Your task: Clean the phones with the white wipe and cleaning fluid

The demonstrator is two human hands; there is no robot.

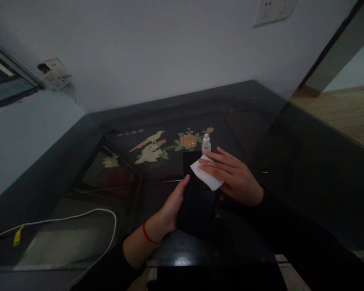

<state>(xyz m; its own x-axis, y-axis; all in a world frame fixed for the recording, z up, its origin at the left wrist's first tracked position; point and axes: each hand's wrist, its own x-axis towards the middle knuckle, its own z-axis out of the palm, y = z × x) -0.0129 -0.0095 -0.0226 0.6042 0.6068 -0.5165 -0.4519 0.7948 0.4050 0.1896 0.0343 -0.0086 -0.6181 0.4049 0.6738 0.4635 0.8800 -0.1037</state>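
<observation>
My left hand (173,204) wraps round the edge of a black smartphone (197,210), its thumb along the near side and fingertips just showing at the far side. A folded white tissue (206,173) lies against the upper part of the phone. Over that tissue my right hand (235,176) presses with its fingers held long and close together. Behind the hands a small clear dropper bottle (206,144) with a white top stands upright on the table. A flat dark rectangle (189,161) shows past the phone's upper end; whether it is a separate thing I cannot tell.
The dark glossy table (279,182) has an inlaid bird and flower picture (170,145). A white cable (69,217) with a yellow tag (17,236) curves over its left side. Wall sockets (55,73) sit low on the left, and another socket plate (273,11) is higher right.
</observation>
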